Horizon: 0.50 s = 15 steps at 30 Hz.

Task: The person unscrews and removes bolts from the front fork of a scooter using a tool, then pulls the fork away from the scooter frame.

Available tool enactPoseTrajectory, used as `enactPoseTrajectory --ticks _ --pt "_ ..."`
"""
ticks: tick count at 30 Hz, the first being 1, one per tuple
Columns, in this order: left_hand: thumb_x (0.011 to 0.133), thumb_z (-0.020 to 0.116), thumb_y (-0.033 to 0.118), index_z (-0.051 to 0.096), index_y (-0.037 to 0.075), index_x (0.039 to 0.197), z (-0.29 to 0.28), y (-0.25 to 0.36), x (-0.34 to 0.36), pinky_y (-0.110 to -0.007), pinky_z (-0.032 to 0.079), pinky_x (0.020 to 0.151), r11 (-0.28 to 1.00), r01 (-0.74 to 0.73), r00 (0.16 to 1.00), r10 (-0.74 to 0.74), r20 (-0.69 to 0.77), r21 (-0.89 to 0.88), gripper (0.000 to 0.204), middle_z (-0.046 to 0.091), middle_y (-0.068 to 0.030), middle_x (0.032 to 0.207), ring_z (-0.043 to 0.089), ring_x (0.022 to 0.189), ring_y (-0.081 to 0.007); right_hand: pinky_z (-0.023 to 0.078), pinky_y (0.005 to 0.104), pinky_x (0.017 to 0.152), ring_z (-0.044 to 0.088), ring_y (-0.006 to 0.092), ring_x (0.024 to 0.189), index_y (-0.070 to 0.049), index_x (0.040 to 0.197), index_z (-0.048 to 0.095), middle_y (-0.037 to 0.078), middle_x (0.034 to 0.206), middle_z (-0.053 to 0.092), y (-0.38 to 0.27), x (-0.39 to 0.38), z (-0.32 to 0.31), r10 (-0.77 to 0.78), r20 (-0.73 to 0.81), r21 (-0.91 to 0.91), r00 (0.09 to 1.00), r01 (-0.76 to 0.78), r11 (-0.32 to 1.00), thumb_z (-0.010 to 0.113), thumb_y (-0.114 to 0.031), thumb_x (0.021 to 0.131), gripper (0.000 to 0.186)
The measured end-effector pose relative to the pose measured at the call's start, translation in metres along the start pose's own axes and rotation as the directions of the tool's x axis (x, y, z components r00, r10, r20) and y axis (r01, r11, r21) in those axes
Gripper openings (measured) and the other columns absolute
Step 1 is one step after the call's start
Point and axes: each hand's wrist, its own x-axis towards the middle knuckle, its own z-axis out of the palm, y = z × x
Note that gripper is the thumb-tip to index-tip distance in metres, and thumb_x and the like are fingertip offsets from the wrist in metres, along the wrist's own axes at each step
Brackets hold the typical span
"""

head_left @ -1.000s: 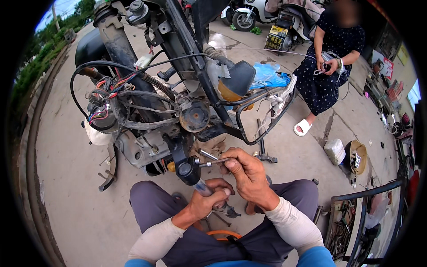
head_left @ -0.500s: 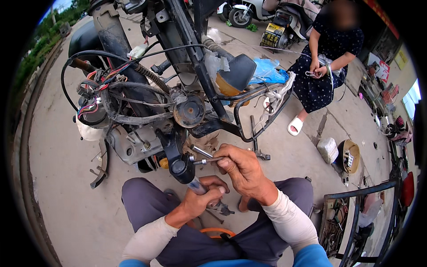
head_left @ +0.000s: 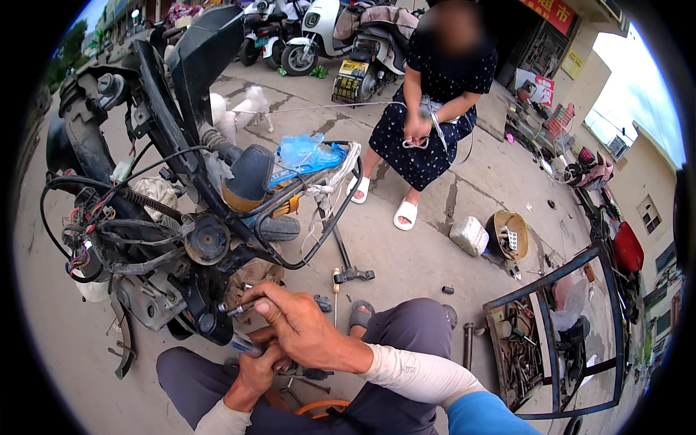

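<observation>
In the lower middle, my right hand (head_left: pixel 301 326) is closed on a slim metal tool (head_left: pixel 243 307) at the side of a black fork clamp (head_left: pixel 212 325). Below it, my left hand (head_left: pixel 255 373) wraps round the silvery fork tube (head_left: pixel 246 344) coming out of that clamp, partly hidden by my right hand. The stripped vehicle's black frame (head_left: pixel 159 94) rises above, carrying tangled cables and wiring (head_left: pixel 101 225), a rusty round disc (head_left: pixel 206 241), a blue plastic bag (head_left: pixel 308 156) and white rope (head_left: pixel 330 185).
A seated person (head_left: pixel 428 138) in dark dotted clothing holds looped cord ahead of me. A white dog (head_left: pixel 250 109) stands behind the frame, parked scooters (head_left: pixel 319 40) beyond. At right are a pale block (head_left: pixel 467 235), a tan bowl (head_left: pixel 507 239) and a barred metal rack (head_left: pixel 602 264) with tools.
My view has swung up and right, bringing the dog, shop front and buildings into view; the frame and my hands now appear further lower left. Both hands keep their holds.
</observation>
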Motion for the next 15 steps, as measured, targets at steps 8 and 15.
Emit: enactPoseTrajectory --ticks 8,15 --pt "0.086 0.054 0.005 0.061 -0.003 0.094 -0.008 -0.002 -0.004 -0.023 0.034 0.046 0.999 0.028 0.999 -0.028 0.017 -0.034 0.013 0.055 -0.0031 0.063 0.044 0.049 -0.0076 0.058 0.0283 0.070 0.067 0.0246 0.100 0.002 0.122 0.050 0.010 0.113 0.056 -0.011 0.001 0.002 0.404 0.188 0.394 0.895 -0.446 0.804 0.040 -0.027 0.105 0.035" --pt "0.087 0.056 0.002 0.063 -0.003 0.099 -0.007 -0.001 -0.005 -0.022 0.036 0.048 0.999 0.034 0.999 -0.033 0.041 -0.034 0.015 0.060 -0.0061 0.070 0.045 0.051 -0.0074 0.053 0.0236 0.061 0.068 0.0210 0.097 0.002 0.121 0.051 0.009 0.111 0.058 -0.024 -0.007 0.002 0.386 0.134 0.357 0.912 -0.408 0.840 0.043 -0.030 0.105 0.037"
